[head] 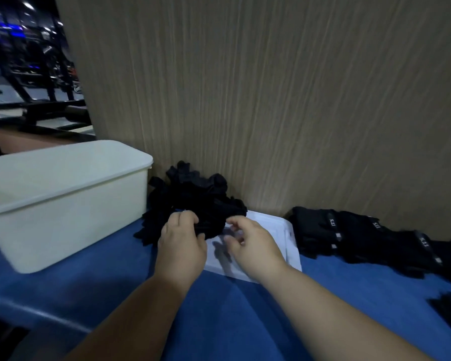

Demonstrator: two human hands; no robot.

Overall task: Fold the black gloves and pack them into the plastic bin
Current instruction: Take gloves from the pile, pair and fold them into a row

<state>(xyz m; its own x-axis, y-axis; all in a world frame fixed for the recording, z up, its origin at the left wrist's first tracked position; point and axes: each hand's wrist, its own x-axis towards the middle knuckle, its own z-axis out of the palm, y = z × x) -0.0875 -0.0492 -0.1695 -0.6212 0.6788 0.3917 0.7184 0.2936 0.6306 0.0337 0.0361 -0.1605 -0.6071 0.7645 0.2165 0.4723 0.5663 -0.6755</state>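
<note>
1 glove pile point(195, 196): left hand point(181, 241) grips its near edge, right hand point(253, 243) loose beside.

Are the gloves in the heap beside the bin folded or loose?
Loose. The heap of gloves lies crumpled against the wooden panel, glove fingers sticking out; the left hand grips its front edge.

Bin point(71, 217) sat left, glove pile point(193, 199) beside it against panel point(271, 100), lid point(290, 252) then laid-out gloves point(362, 238) further right.
</note>
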